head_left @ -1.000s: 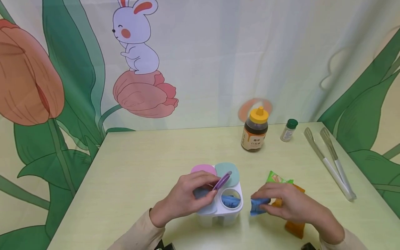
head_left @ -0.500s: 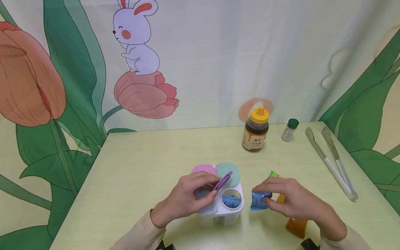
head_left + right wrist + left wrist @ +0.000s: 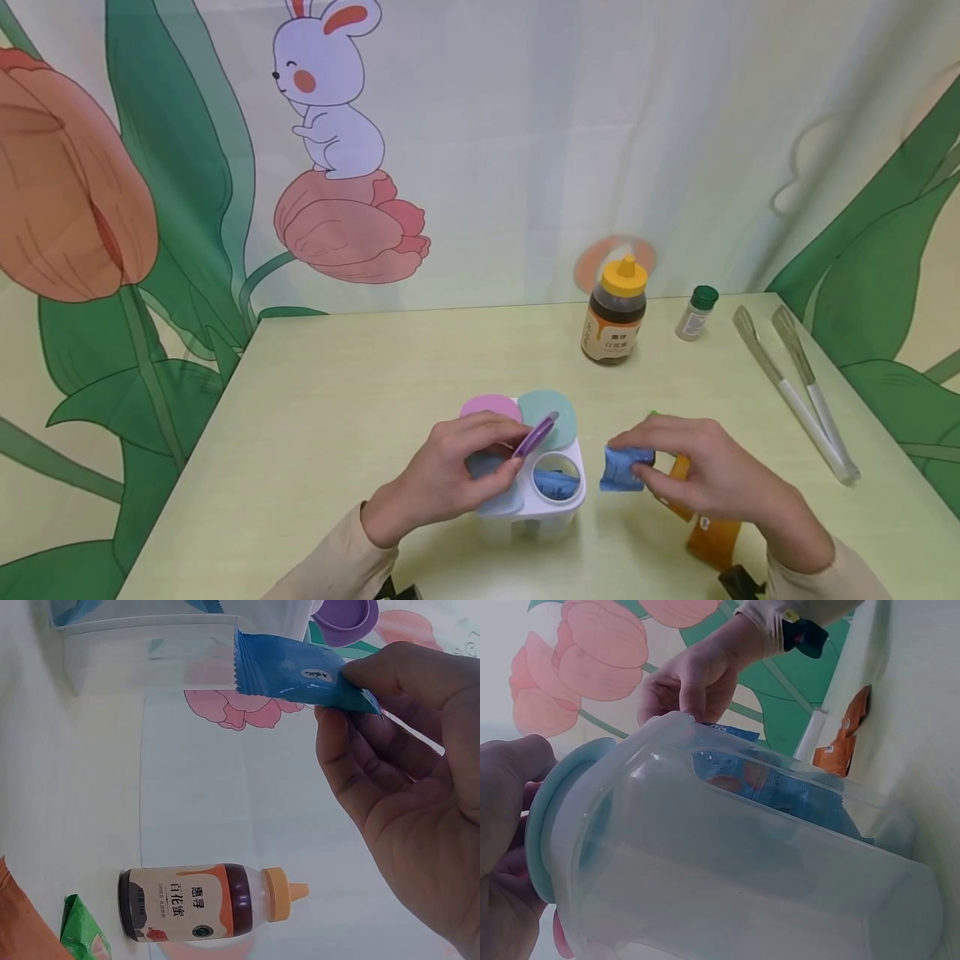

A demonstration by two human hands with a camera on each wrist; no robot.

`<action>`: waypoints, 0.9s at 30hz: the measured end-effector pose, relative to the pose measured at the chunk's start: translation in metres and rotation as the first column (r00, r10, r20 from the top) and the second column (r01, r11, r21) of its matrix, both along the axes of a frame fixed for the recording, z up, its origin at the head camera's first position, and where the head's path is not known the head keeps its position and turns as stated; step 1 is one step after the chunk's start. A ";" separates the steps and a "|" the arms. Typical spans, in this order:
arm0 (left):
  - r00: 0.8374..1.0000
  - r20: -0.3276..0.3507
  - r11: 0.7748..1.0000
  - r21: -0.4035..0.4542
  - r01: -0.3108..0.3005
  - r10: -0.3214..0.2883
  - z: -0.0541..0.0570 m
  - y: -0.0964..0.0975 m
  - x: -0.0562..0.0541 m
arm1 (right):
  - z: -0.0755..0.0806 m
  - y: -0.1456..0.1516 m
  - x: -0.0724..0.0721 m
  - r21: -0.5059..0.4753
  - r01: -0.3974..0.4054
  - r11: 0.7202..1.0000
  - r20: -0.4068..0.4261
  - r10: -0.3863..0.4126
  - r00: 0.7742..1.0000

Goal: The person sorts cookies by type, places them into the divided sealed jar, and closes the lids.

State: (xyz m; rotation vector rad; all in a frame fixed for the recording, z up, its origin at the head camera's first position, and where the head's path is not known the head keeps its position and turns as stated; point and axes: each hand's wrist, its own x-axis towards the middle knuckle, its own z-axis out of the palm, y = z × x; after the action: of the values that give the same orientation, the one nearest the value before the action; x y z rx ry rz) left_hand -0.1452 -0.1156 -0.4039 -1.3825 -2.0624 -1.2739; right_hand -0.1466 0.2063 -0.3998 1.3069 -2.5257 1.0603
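My left hand [image 3: 457, 462] holds a round purple lid [image 3: 537, 433] tilted up over a white storage box [image 3: 542, 505]. Beside that lid, one round opening shows blue packets [image 3: 555, 485] inside; pink, teal and pale blue lids cover the other compartments. The left wrist view shows blue packets [image 3: 795, 799] through the clear wall [image 3: 727, 870]. To the right of the box, my right hand [image 3: 720, 475] pinches a small blue snack packet [image 3: 626, 468] between thumb and fingers, above the table. That packet [image 3: 292, 671] appears sealed, with crimped ends, in the right wrist view.
Orange packets [image 3: 714, 543] lie under and beside my right hand, with a green packet [image 3: 84, 930] near them. Farther back stand a honey bottle [image 3: 613, 321] and a small green-capped jar [image 3: 694, 315]. Metal tongs [image 3: 806, 408] lie at the right edge.
My right hand has risen slightly from the other packets with the blue snack packet still pinched. My left hand and the purple lid have stayed in place.
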 end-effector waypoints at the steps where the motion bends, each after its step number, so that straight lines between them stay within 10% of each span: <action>1: 1.000 0.000 1.000 -0.002 0.000 0.000 0.000 0.000 0.000 | 0.001 0.000 0.000 -0.002 0.003 1.000 -0.004 -0.003 1.000; 27: 1.000 -0.006 1.000 0.003 0.008 -0.008 -0.002 0.002 0.000 | 0.018 -0.007 -0.002 -0.030 -0.004 1.000 -0.020 0.003 1.000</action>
State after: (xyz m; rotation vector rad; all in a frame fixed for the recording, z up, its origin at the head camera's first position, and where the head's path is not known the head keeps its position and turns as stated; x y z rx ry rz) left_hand -0.1452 -0.1139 -0.4055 -1.3923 -2.0523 -1.2745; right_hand -0.1482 0.1996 -0.3820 1.3082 -2.4847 1.0764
